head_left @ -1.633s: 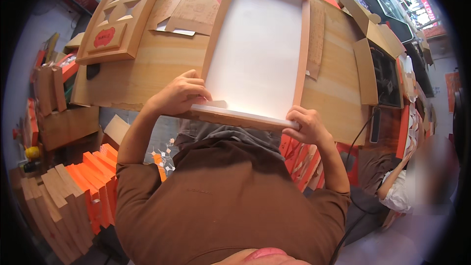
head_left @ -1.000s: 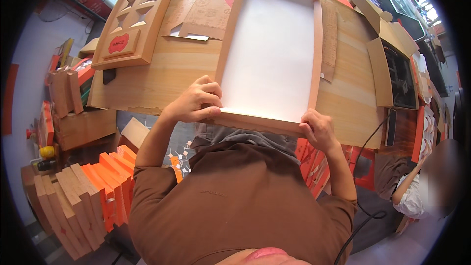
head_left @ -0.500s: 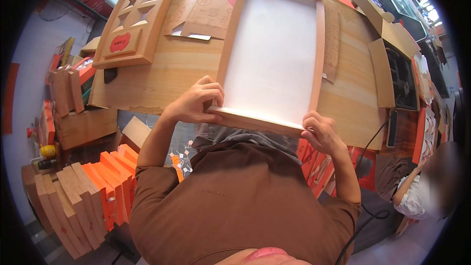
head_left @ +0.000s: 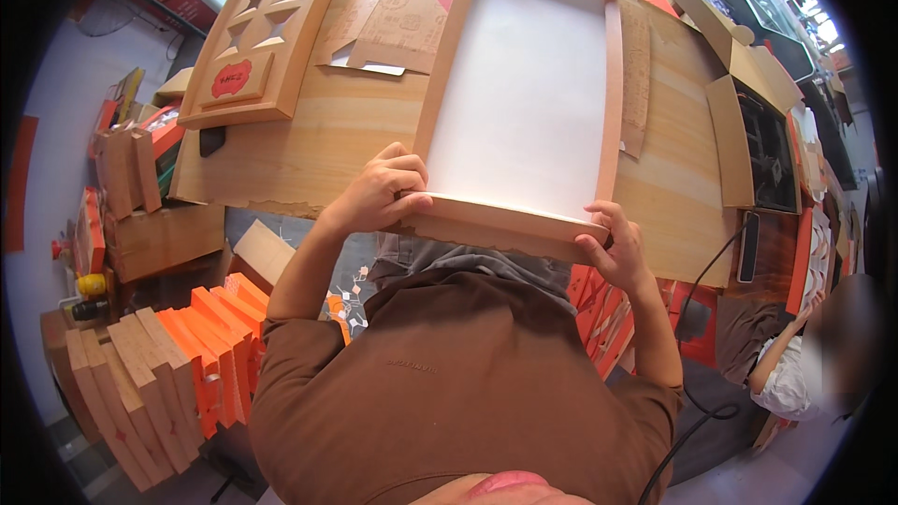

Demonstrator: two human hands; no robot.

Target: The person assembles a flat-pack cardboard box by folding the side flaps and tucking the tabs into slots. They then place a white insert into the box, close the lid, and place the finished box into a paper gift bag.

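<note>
A long, shallow cardboard box (head_left: 519,84) with brown side walls and a white inner floor lies on the table in front of me, one short end towards my body. My left hand (head_left: 388,192) is closed on the near left corner, its curled fingers over the wall's edge. At the near right corner, my right hand (head_left: 617,245) pinches the end panel (head_left: 505,224), thumb on its outer side and fingers at the inside. The panel's brown face shows between both hands. Parts of the left fingertips are hidden.
A wooden-toned tray with compartments (head_left: 285,110) sits at the table's left, flat cardboard pieces (head_left: 404,14) beside it. An open carton (head_left: 734,140) stands to the right, near a phone-like dark device (head_left: 747,246). Several boards and orange boxes (head_left: 210,346) are stacked lower left. Another person (head_left: 786,374) is at lower right.
The box's near end panel has tilted, so more of its brown face shows. My right hand has shifted its grip, its fingers now further over the corner. My left hand stays at its corner.
</note>
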